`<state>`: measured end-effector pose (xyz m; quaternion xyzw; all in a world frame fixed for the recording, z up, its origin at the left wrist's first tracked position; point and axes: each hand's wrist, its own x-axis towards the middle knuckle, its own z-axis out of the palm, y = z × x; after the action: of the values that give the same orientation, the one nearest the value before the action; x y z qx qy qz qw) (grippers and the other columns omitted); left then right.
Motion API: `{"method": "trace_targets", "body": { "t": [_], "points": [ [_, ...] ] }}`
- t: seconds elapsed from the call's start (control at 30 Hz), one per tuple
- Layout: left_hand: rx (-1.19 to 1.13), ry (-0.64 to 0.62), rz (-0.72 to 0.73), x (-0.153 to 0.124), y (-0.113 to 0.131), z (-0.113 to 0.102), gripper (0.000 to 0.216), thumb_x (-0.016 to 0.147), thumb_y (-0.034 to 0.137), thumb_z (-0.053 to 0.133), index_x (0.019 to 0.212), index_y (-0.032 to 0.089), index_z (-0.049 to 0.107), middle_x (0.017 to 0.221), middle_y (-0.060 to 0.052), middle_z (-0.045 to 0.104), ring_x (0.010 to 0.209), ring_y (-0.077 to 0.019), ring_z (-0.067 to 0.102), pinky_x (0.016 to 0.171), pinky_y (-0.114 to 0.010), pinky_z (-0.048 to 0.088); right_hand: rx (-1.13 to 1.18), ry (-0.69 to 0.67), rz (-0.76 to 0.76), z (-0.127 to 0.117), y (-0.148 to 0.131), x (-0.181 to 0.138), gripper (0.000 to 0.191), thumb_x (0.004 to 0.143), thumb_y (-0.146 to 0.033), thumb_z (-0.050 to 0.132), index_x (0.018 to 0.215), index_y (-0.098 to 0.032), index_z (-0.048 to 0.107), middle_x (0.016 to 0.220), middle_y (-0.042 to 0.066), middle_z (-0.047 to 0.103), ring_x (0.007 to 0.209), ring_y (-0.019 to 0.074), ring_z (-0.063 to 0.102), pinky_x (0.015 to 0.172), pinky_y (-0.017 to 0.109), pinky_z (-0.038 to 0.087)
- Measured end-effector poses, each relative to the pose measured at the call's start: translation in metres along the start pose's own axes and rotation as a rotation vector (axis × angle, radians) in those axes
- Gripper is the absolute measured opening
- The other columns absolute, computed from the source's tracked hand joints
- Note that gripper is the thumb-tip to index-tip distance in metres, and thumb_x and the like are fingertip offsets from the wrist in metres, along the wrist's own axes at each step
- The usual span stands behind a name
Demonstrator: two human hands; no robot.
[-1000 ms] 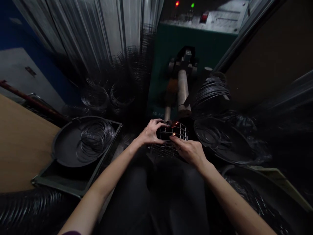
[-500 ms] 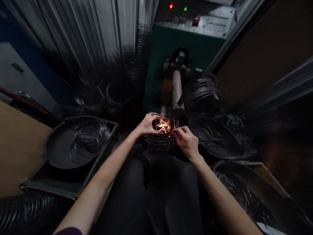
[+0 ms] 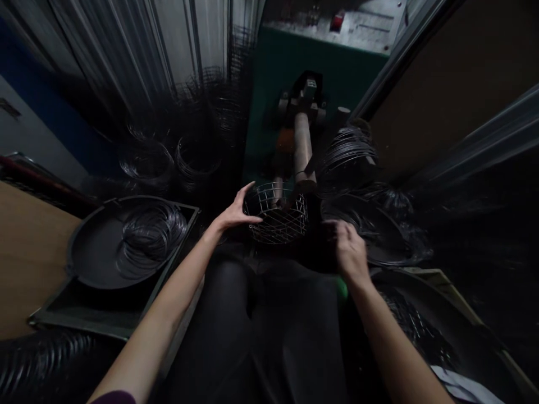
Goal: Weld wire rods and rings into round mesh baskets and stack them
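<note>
A round wire-mesh basket point(image 3: 275, 216) sits under the arm of a green welding machine point(image 3: 303, 140). My left hand point(image 3: 236, 212) holds the basket's left rim, thumb low and fingers raised along the wire. My right hand point(image 3: 350, 249) hangs to the right of the basket, off it, over a dark pan of wire rings point(image 3: 370, 230). That hand is blurred and its fingers are hard to read. No sparks show at the basket.
A black pan with a stack of wire rings point(image 3: 147, 235) sits in a tray at the left beside a wooden board point(image 3: 25, 252). More wire rings and mesh pieces point(image 3: 189, 140) pile behind. Another bin of wire point(image 3: 421, 331) lies at the lower right.
Sparks flew at the basket half a second ago and have stopped. My right hand has let go of the basket and moved right toward the pan of rings. The left hand stays at the rim.
</note>
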<state>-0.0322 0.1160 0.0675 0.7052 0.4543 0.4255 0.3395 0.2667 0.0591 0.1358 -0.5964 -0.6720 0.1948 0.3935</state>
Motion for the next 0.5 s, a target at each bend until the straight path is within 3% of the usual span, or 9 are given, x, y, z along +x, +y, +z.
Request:
{"method": "trace_targets", "body": {
  "t": [0.1, 0.17, 0.27, 0.33, 0.4, 0.5],
  "points": [
    [-0.157, 0.003, -0.087, -0.026, -0.028, 0.01, 0.119, 0.055, 0.044, 0.083, 0.145, 0.018, 0.01, 0.149, -0.021, 0.021, 0.141, -0.0305, 0.021, 0.116, -0.05, 0.02, 0.194, -0.107, 0.257, -0.026, 0.018, -0.04, 0.05, 0.092, -0.059, 0.032, 0.096, -0.019, 0.062, 0.082, 0.008, 0.064, 0.07, 0.0172, 0.061, 0.065, 0.03, 0.051],
    [-0.228, 0.109, -0.12, -0.035, -0.038, 0.02, 0.118, 0.053, 0.043, 0.084, 0.143, 0.018, 0.012, 0.142, -0.021, 0.03, 0.139, -0.0296, 0.027, 0.114, -0.05, 0.025, 0.289, -0.239, 0.375, -0.032, 0.025, -0.063, 0.049, 0.089, -0.062, 0.037, 0.098, -0.019, 0.06, 0.072, 0.006, 0.063, 0.059, 0.0155, 0.058, 0.057, 0.029, 0.051],
    [-0.309, 0.267, -0.13, -0.04, -0.035, 0.026, 0.114, 0.049, 0.041, 0.085, 0.137, 0.02, 0.015, 0.136, -0.019, 0.036, 0.134, -0.0272, 0.035, 0.11, -0.048, 0.032, 0.381, -0.531, 0.475, -0.03, 0.02, -0.085, 0.045, 0.081, -0.057, 0.056, 0.108, -0.02, 0.057, 0.082, 0.006, 0.066, 0.072, 0.0179, 0.065, 0.067, 0.032, 0.055],
    [-0.305, 0.273, -0.073, -0.042, -0.023, 0.022, 0.109, 0.05, 0.038, 0.085, 0.134, 0.022, 0.017, 0.135, -0.016, 0.038, 0.132, -0.0248, 0.039, 0.111, -0.046, 0.033, 0.375, -0.626, 0.458, -0.026, 0.006, -0.086, 0.054, 0.076, -0.051, 0.064, 0.119, -0.02, 0.054, 0.083, 0.004, 0.066, 0.073, 0.0178, 0.065, 0.067, 0.032, 0.056],
    [-0.236, 0.23, 0.016, -0.046, -0.007, 0.012, 0.103, 0.05, 0.034, 0.084, 0.131, 0.023, 0.023, 0.133, -0.014, 0.04, 0.129, -0.0241, 0.042, 0.112, -0.044, 0.032, 0.335, -0.631, 0.378, -0.02, -0.015, -0.077, 0.06, 0.074, -0.049, 0.066, 0.125, -0.02, 0.051, 0.07, -0.001, 0.061, 0.058, 0.0143, 0.059, 0.054, 0.028, 0.051],
    [-0.049, 0.127, 0.138, -0.052, 0.02, 0.0, 0.088, 0.053, 0.029, 0.082, 0.126, 0.023, 0.035, 0.129, -0.011, 0.044, 0.124, -0.0259, 0.046, 0.11, -0.044, 0.036, 0.253, -0.674, 0.226, -0.007, -0.045, -0.048, 0.047, 0.074, -0.047, 0.067, 0.111, -0.018, 0.062, 0.062, -0.003, 0.057, 0.048, 0.0103, 0.049, 0.044, 0.022, 0.04]
  ]
}}
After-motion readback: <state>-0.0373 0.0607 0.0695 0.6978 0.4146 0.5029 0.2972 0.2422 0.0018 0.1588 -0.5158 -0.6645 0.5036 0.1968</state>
